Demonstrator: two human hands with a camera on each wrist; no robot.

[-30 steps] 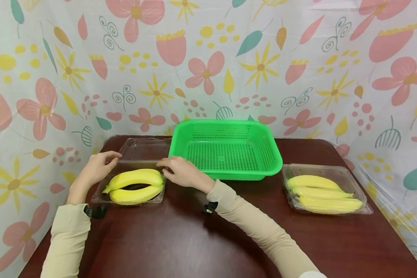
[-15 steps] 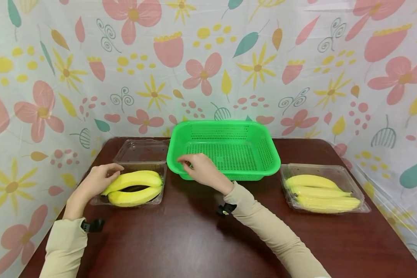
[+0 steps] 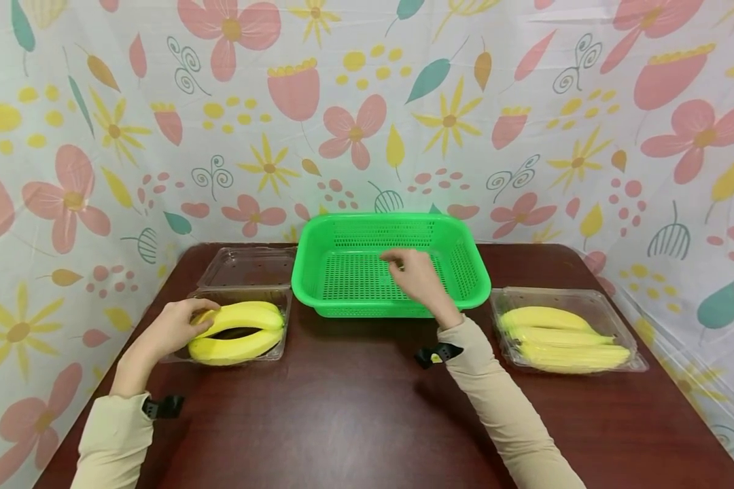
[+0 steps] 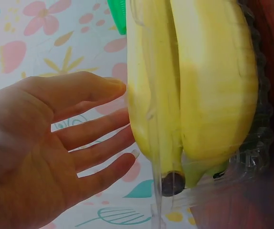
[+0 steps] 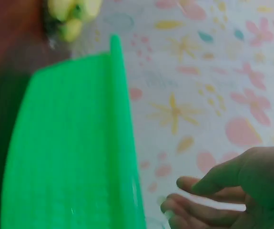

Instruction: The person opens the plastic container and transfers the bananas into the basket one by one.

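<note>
My left hand (image 3: 170, 327) reaches over the left side of an open clear plastic box (image 3: 275, 350), its fingers loosely bent beside the bananas (image 3: 238, 345). In the left wrist view those fingers (image 4: 101, 182) are spread with a gap between thumb and fingers, next to the bananas (image 4: 213, 81); whether they touch is unclear. The box's lid (image 3: 247, 266) is folded back behind it. My right hand (image 3: 418, 280) hovers over the green basket (image 3: 391, 309) with fingers loosely curled. In the right wrist view it holds nothing, apart from the basket's side (image 5: 70, 143).
A second clear plastic box (image 3: 599, 302) with several bananas (image 3: 565, 339) stands at the right of the brown table (image 3: 355, 407), its top covered in clear plastic. A flowered curtain (image 3: 355, 88) hangs behind the table and along its sides.
My right hand has moved away from the left box, rightward to above the basket. The left hand has come lower and nearer the bananas. Both boxes and the basket stay put.
</note>
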